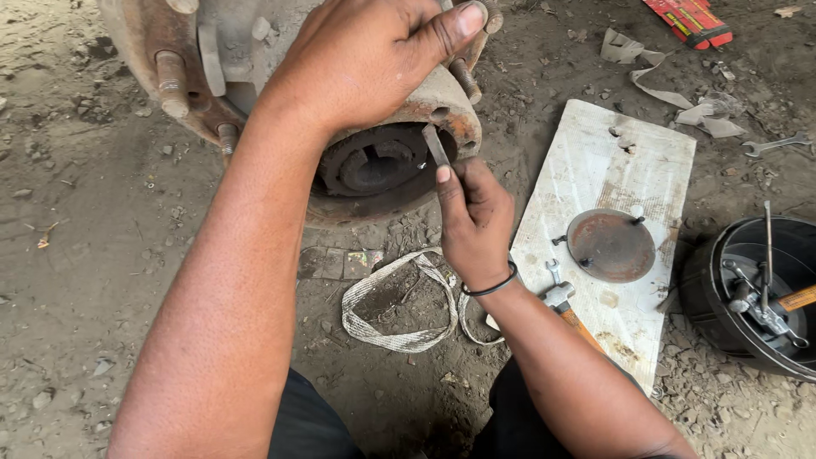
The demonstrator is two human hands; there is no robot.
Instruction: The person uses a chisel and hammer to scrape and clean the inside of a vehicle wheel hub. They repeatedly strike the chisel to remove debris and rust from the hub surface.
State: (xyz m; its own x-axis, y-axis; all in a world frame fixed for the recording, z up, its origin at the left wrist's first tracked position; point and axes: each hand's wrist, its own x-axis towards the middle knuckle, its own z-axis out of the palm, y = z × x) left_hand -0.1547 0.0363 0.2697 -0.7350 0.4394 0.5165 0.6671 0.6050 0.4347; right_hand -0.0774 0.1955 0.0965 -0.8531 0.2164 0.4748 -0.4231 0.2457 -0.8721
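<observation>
A rusty wheel hub (212, 76) with threaded studs lies on the dirt at the top of the view. My left hand (365, 55) rests flat on top of the hub, thumb stretched out to the right over its flange. My right hand (472, 221) pinches a small flat metal strip (435, 144) between thumb and finger. The strip's upper end touches the hub's rim beside the round centre opening (374, 161). A black band circles my right wrist.
A white board (595, 161) on the ground carries a rusty round cap (610, 246). A hammer (565, 306) lies at the board's edge. A black bucket (752, 293) of tools stands at right. A cloth strap loop (391, 302), a wrench (775, 144) and a red packet (690, 19) lie around.
</observation>
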